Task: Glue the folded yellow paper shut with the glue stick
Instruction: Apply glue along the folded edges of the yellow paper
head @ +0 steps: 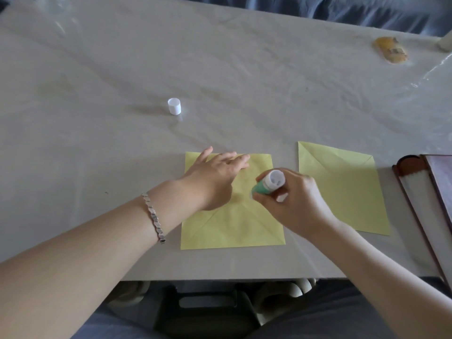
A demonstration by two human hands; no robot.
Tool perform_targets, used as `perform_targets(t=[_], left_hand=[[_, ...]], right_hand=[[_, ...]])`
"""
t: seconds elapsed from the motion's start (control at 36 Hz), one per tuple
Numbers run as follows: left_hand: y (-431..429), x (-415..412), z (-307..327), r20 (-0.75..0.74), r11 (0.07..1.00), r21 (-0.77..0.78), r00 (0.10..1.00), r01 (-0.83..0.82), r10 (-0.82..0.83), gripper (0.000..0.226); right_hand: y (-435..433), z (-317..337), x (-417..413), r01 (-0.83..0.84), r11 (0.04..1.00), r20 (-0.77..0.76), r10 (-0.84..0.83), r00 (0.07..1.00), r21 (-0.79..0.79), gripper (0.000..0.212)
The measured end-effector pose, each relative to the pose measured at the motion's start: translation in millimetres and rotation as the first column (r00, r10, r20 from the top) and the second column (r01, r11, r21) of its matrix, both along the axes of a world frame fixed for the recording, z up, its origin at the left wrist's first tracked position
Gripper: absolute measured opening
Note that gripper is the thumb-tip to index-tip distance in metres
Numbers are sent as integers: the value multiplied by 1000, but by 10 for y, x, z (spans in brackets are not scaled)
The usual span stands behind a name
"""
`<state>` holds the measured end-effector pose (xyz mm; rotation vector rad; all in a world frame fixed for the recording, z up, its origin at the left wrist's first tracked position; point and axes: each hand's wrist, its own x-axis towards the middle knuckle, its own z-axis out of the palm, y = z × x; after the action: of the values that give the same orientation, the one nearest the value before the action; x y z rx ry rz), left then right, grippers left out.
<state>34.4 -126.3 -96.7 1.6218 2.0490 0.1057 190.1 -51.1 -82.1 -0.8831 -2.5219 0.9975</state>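
Head view: folded square yellow paper (232,226) lies flat near the table's front edge, diagonal creases visible. Left hand (215,177), fingers spread and flat, presses on the paper's far half. Right hand (291,201) has its fingers curled around a green-bodied glue stick (267,183), tilted, white base end toward the camera, tip down over the paper's centre. White round cap (174,106) stands beyond the paper. Second folded yellow sheet (342,187) lies right of the paper.
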Motion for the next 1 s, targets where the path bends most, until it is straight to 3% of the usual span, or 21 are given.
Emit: perform_targets(t=[0.36, 0.53, 0.75, 1.0], left_hand=[[-12, -1, -11, -20, 999, 22, 999, 32, -31, 73], [-29, -38, -54, 8, 998, 33, 998, 56, -56, 65], [-38, -77, -18, -20, 993, -22, 993, 119, -119, 106], [-23, -66, 22, -63, 990, -55, 989, 130, -133, 113]], right_hand=[[-327, -85, 383, -229, 972, 34, 231, 972, -45, 19], [-312, -41, 349, -172, 979, 0, 173, 985, -108, 17], [-461, -74, 123, -292, 955, -21, 291, 957, -50, 19], [-281, -57, 441, -222, 975, 0, 222, 975, -6, 23]])
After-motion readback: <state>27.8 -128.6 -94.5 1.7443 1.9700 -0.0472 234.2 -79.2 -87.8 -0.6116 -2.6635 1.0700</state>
